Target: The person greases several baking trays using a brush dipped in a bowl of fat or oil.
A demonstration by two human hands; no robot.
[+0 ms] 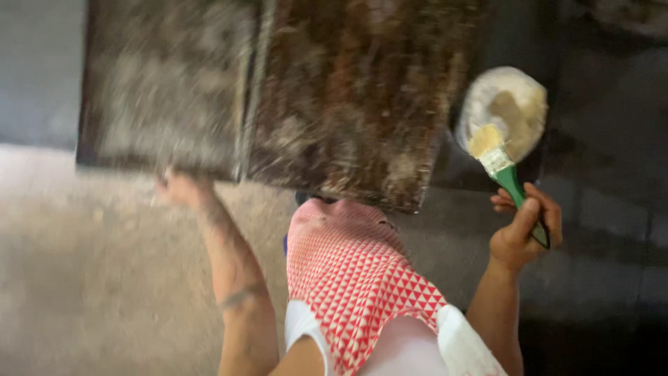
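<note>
Fingers (532, 209) of the right hand (518, 233) grip a green-handled paintbrush (504, 167) over a paste bowl (502, 111), the left hand (182, 189) steadying the rusty panel (278, 90), its grip too blurred to tell; loading bristles lightly seems wise.

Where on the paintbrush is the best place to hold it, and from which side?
By the green handle, from its lower end, as the right hand does. The bristles point up toward the bowl and look coated, so the handle is the only clean, narrow part.

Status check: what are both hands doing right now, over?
Right hand gripping green-handled paintbrush, bristles over round white bowl. Left hand on edge of dusty board. Nothing between them.
</note>
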